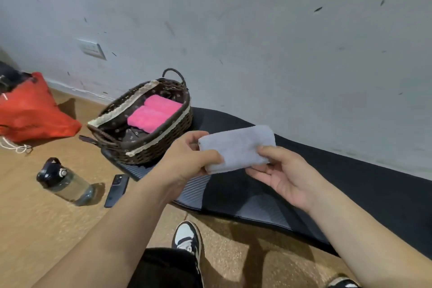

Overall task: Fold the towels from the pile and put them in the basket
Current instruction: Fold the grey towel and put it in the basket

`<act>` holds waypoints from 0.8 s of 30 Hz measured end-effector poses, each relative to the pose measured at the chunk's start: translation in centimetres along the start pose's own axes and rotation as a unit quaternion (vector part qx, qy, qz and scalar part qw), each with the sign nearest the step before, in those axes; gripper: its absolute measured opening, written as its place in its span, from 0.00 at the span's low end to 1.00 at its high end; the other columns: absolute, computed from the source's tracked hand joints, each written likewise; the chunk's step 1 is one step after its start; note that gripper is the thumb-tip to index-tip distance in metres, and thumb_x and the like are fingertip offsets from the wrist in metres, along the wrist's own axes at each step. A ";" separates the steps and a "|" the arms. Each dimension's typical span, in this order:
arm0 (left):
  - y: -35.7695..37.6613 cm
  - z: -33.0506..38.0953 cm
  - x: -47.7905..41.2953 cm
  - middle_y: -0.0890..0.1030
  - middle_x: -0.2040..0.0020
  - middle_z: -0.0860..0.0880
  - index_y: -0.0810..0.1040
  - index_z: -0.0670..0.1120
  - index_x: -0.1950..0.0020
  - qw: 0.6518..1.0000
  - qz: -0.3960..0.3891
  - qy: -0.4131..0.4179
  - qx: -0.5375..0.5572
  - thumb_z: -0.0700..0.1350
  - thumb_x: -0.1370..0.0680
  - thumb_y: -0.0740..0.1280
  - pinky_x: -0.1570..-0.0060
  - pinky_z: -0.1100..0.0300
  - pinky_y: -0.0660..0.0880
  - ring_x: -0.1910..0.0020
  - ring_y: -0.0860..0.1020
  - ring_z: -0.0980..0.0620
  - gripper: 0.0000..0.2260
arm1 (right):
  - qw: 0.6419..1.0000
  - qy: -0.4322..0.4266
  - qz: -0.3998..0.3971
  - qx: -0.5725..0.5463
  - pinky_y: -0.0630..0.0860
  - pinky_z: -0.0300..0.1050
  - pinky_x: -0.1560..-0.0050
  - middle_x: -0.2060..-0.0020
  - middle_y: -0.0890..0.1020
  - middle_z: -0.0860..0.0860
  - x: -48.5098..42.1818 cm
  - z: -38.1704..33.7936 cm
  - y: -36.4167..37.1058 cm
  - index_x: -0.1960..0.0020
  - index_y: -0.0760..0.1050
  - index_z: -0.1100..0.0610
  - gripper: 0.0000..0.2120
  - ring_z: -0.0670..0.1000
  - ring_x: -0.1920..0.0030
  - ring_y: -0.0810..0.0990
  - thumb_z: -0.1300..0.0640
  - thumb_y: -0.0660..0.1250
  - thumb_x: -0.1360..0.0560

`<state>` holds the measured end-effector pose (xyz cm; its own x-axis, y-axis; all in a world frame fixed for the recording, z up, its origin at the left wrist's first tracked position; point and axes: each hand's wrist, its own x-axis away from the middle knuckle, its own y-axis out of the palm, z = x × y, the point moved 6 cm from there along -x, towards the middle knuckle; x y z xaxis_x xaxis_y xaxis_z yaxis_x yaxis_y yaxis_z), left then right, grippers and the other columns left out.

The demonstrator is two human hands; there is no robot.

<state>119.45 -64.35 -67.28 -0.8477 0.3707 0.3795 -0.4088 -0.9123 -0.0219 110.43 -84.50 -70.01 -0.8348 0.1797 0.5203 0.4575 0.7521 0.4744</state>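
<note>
Cork floor is lying underfoot, with one bottle (63, 182) and one phone (117, 190) on it. Over the mat (233, 192), the left hand (187, 159) and right hand (280, 173) are each pinching an end of one folded grey towel (238, 145). I'd be keeping the folds pressed flat while swinging it left into the one basket (152, 149), beside seemingly two pink towels (154, 113). One red bag (32, 110) is slumping beyond.

1 head-worn view — facing forward and down, close over the left hand (187, 159) and right hand (285, 177).
</note>
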 end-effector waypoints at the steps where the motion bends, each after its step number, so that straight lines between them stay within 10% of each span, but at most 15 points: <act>1: -1.4 0.4 -0.2 0.84 0.42 0.42 0.78 0.47 0.34 0.999 0.028 0.007 0.025 0.39 0.34 0.80 0.44 0.42 0.83 0.44 0.85 0.42 0.29 | 1.000 0.015 0.002 0.023 0.84 0.57 0.43 0.47 0.87 0.62 -0.3 0.4 1.0 0.35 0.77 0.66 0.17 0.59 0.47 0.88 0.63 0.71 0.22; 9: -10.9 4.5 -2.7 0.83 0.40 0.42 0.80 0.48 0.37 0.985 0.114 0.056 0.113 0.42 0.25 0.77 0.46 0.41 0.83 0.44 0.84 0.42 0.17 | 0.985 0.054 -0.052 0.155 0.83 0.60 0.42 0.39 0.82 0.56 -4.4 3.4 13.4 0.32 0.73 0.60 0.18 0.58 0.48 0.88 0.53 0.69 0.18; 17: -20.9 10.9 -7.0 0.79 0.39 0.42 0.77 0.47 0.32 0.953 0.242 0.124 -0.136 0.42 0.25 0.78 0.50 0.48 0.84 0.46 0.82 0.43 0.22 | 0.953 -0.007 -0.024 0.302 0.86 0.52 0.50 0.45 0.85 0.52 -7.8 1.8 20.9 0.30 0.75 0.55 0.31 0.52 0.48 0.87 0.33 0.67 0.23; 24: -23.4 5.8 -10.7 0.79 0.40 0.39 0.75 0.41 0.33 0.967 0.172 -0.063 -0.177 0.42 0.22 0.75 0.60 0.45 0.86 0.48 0.83 0.42 0.19 | 0.950 -0.004 -0.026 0.310 0.84 0.55 0.46 0.48 0.86 0.53 -10.1 2.0 22.2 0.40 0.79 0.55 0.26 0.54 0.49 0.87 0.35 0.57 0.18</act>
<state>140.07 -47.98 -65.46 -0.9155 0.0115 0.4022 -0.2191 -0.8527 -0.4743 128.40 -68.38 -66.16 -0.8544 0.1356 0.5016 0.1496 0.9887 -0.0124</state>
